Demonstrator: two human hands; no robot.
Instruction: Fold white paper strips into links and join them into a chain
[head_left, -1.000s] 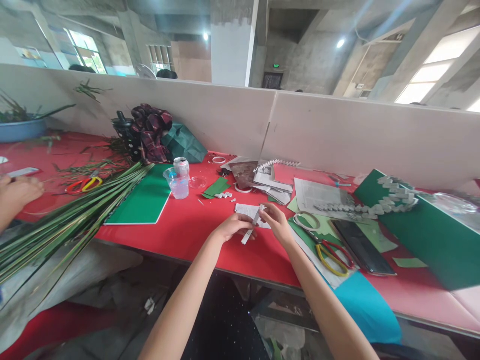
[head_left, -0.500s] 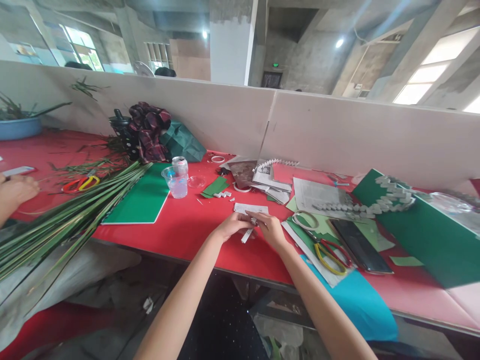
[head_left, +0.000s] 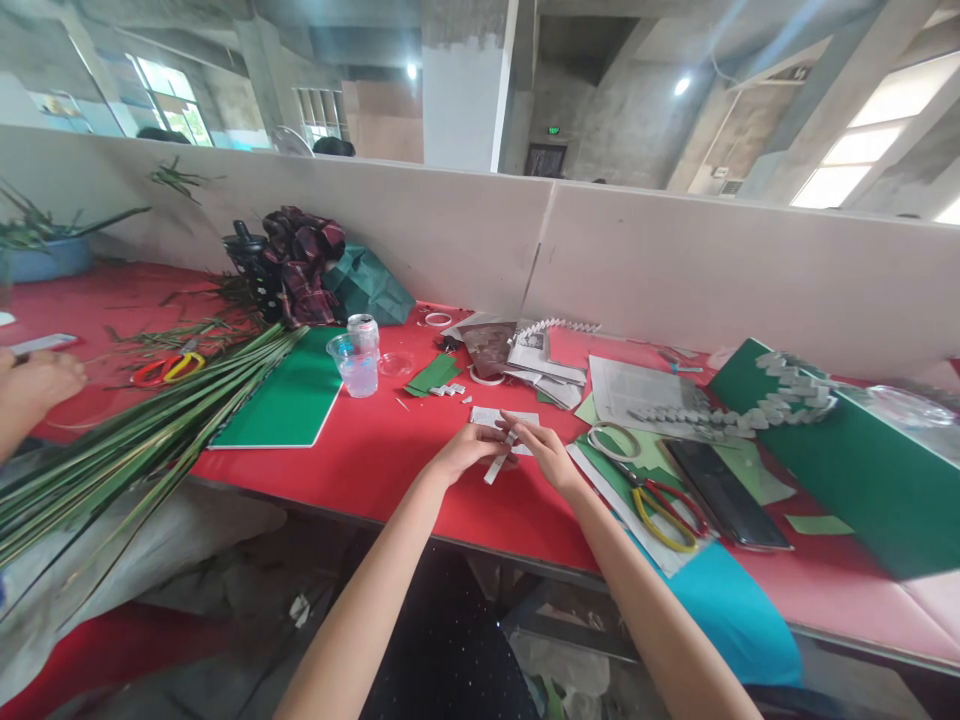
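Both hands meet over the red table, in front of a printed sheet of paper (head_left: 484, 414). My left hand (head_left: 474, 448) is closed on a narrow folded paper strip (head_left: 495, 468), whose lower end sticks out below the fingers. From the other side my right hand (head_left: 541, 447) pinches the strip's upper end. Several small folded paper pieces (head_left: 448, 389) lie just behind the hands, beside cut green paper (head_left: 431, 374). To the right, scissors (head_left: 664, 510) with red and yellow handles rest near a roll of tape (head_left: 613, 441).
A dark phone (head_left: 726, 495) and a green box (head_left: 840, 460) with a folded-paper chain (head_left: 795, 395) stand right. Left are a plastic cup (head_left: 356, 368), a can (head_left: 364, 332), a green notebook (head_left: 300, 425) and long leaves (head_left: 172, 425). Another person's hand (head_left: 45, 385) shows at far left.
My right hand's fingers have shifted slightly along the paper strip, exposing more of its upper part. The view has moved slightly. At far left the other person's hand has moved a little.
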